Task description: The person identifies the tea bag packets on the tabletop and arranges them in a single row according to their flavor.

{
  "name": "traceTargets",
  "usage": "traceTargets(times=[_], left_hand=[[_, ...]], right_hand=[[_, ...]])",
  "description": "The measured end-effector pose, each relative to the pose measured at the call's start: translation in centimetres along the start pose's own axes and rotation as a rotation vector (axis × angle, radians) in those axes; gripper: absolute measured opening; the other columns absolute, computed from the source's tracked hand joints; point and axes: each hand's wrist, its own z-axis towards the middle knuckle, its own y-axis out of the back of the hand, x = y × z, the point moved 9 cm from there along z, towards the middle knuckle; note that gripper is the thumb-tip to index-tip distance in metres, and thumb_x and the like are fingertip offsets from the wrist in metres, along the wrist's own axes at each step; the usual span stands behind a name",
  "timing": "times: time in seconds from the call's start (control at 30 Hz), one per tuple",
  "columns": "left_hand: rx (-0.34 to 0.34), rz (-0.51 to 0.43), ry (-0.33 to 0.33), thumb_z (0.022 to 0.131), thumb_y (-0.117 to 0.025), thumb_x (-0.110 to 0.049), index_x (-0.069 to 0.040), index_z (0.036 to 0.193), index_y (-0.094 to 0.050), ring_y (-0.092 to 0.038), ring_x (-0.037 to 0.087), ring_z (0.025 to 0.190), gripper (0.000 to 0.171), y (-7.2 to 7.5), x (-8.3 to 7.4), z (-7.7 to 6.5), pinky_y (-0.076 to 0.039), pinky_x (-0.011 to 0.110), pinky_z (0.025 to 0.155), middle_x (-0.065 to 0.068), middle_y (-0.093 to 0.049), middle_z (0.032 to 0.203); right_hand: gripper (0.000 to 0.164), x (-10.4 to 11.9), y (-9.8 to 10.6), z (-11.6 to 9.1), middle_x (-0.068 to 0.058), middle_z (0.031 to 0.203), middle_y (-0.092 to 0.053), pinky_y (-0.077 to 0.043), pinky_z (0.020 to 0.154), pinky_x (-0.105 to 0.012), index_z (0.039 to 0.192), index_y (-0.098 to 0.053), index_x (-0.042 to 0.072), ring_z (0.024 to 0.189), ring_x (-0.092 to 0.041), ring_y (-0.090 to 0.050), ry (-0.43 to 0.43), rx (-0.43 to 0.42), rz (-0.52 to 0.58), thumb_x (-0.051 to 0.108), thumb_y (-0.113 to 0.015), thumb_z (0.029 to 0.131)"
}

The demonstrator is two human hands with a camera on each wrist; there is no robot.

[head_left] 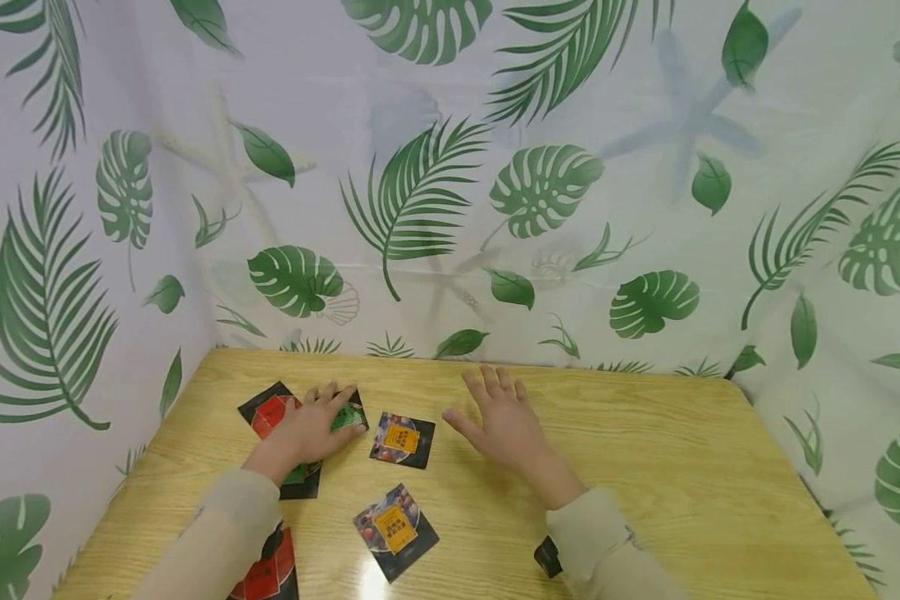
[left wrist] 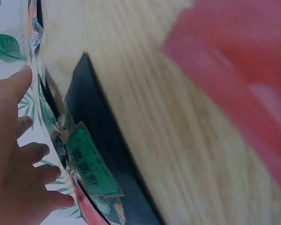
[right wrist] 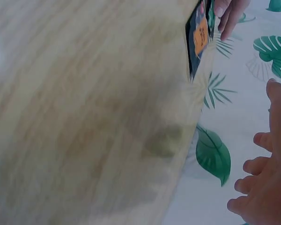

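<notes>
From left to right on the table (head_left: 645, 450), a near red packet (head_left: 281, 565) is lying at seven o'clock from my left hand (head_left: 311, 429), a far red packet (head_left: 272, 410) at ten. That hand is reaching over a near green packet (head_left: 297, 477) and a far green packet (head_left: 351, 412), fingers loosely apart; whether they are touching I cannot tell. A near orange packet (head_left: 396, 533) and a far orange packet (head_left: 402, 440) are lying between three and five o'clock. My right hand (head_left: 506, 432) is holding nothing, fingers spread. I am probably arranging packets; the next move seems to be calling for light fingertips on the far green one.

A screened-off spot for tabletop work, the wider room impossible to tell: a wood-grain table (head_left: 682, 467) at six o'clock, leaf-printed cloth (head_left: 307, 83) (pale starfish (head_left: 693, 121) too) walling it from nine o'clock through twelve to three.
</notes>
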Motion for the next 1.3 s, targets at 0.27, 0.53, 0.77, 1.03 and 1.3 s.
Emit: traceTargets(times=[0.27, 0.53, 0.77, 1.03, 1.3], left_hand=[[0.021, 0.042, 0.007, 0.107, -0.052, -0.058, -0.017, 0.169, -0.026, -0.027, 0.054, 0.156, 0.079, -0.8, 0.4, 0.0, -0.018, 0.085, 0.116, 0.022, -0.029, 0.172], [0.000, 0.077, 0.004, 0.107, -0.052, -0.055, -0.014, 0.167, -0.034, -0.029, 0.052, 0.156, 0.075, -0.9, 0.4, -0.1, -0.020, 0.082, 0.118, 0.021, -0.030, 0.172], [-0.010, 0.086, 0.014, 0.110, -0.045, -0.055, -0.015, 0.167, -0.035, -0.029, 0.050, 0.157, 0.070, -1.1, 0.9, 0.2, -0.020, 0.082, 0.118, 0.019, -0.030, 0.172], [-0.006, 0.102, 0.008, 0.111, -0.047, -0.047, -0.014, 0.167, -0.034, -0.029, 0.050, 0.157, 0.066, -1.0, 0.7, 0.1, -0.019, 0.082, 0.118, 0.020, -0.030, 0.172], [0.000, 0.104, 0.014, 0.111, -0.047, -0.047, -0.013, 0.166, -0.035, -0.029, 0.050, 0.157, 0.066, -1.0, 0.8, 0.0, -0.020, 0.082, 0.118, 0.020, -0.031, 0.172]], right_hand=[[0.077, 1.9, -2.5, -0.2, -0.025, 0.167, -0.038, -0.023, 0.126, -0.069, 0.162, -0.043, 0.011, 0.158, -0.049, -0.028, 0.024, 0.025, -0.007, 0.062, -0.052, 0.105], [0.075, 3.7, -4.4, -0.3, -0.024, 0.166, -0.039, -0.022, 0.127, -0.068, 0.161, -0.045, 0.011, 0.158, -0.048, -0.028, 0.039, 0.066, 0.023, 0.061, -0.052, 0.105], [0.075, 5.0, -5.6, -0.4, -0.023, 0.163, -0.045, -0.026, 0.127, -0.066, 0.159, -0.048, 0.010, 0.156, -0.047, -0.034, 0.049, 0.094, 0.003, 0.062, -0.052, 0.105], [0.066, 6.0, -6.5, -0.3, -0.018, 0.154, -0.058, -0.030, 0.126, -0.063, 0.150, -0.058, 0.009, 0.153, -0.045, -0.041, 0.082, 0.103, -0.053, 0.057, -0.056, 0.105], [0.044, 6.6, -7.0, 0.0, -0.017, 0.156, -0.056, -0.034, 0.124, -0.063, 0.155, -0.055, 0.018, 0.152, -0.046, -0.042, 0.167, 0.095, -0.058, 0.018, -0.053, 0.111]])
